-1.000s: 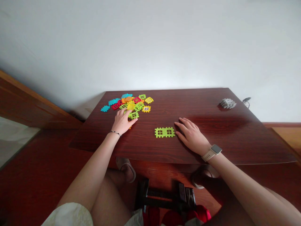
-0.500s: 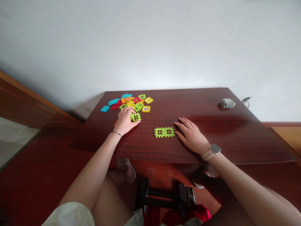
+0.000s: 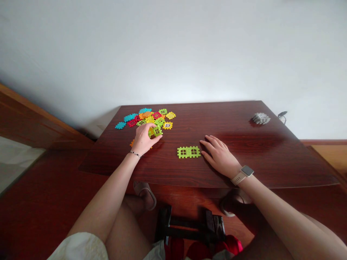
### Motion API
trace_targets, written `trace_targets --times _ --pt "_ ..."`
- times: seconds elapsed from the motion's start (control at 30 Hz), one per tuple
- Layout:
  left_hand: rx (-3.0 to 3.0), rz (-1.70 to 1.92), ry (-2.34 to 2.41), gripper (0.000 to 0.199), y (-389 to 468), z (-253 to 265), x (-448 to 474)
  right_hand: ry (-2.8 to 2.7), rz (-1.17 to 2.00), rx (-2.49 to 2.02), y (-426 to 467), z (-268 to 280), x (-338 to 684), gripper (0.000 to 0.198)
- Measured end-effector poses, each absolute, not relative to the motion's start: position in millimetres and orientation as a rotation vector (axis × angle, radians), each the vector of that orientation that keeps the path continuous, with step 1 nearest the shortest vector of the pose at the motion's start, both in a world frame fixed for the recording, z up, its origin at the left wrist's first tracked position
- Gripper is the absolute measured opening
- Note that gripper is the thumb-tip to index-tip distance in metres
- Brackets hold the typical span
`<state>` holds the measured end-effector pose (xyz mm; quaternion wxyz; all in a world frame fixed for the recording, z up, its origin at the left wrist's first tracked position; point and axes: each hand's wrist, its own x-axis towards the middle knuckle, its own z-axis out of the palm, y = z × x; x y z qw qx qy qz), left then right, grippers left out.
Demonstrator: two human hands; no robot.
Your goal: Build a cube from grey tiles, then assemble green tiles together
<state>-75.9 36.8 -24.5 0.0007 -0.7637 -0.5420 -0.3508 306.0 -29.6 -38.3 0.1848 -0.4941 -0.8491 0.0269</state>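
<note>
Between thumb and fingers, my left hand (image 3: 143,138) grips a green interlocking panel (image 3: 157,131) with a window cut in it, at the near side of a loose pile of panels (image 3: 145,115). The pile holds blue, red, orange, yellow and green pieces with toothed edges. My right hand (image 3: 219,154) rests palm down on the table, fingers spread. Just left of its fingertips lies a pair of joined green window panels (image 3: 189,152), flat on the wood. Part of an orange piece (image 3: 132,143) shows beside my left hand, mostly hidden by it.
The dark wooden table (image 3: 222,119) stands against a pale wall. At its far right is a stack of grey toothed pieces (image 3: 261,118), with a black cable (image 3: 282,114) just past the edge. A black stool frame (image 3: 189,229) is under me.
The green panel in my left hand has tilted and risen slightly. My right hand and the joined panels stay in place; the whole view has shifted a little.
</note>
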Motion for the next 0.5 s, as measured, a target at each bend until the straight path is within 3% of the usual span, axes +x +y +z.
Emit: trace_targets --times 0.2,0.5 --pt "-2.431 -1.188 -1.682 0.042 34.6 -21.6 -73.2 -2.392 0.061 -1.392 -29.6 -38.8 306.0 0.049" --pt "-2.606 -1.043 -1.660 0.041 32.9 -25.4 -67.5 -2.390 0.063 -1.391 -29.7 -39.0 306.3 0.049"
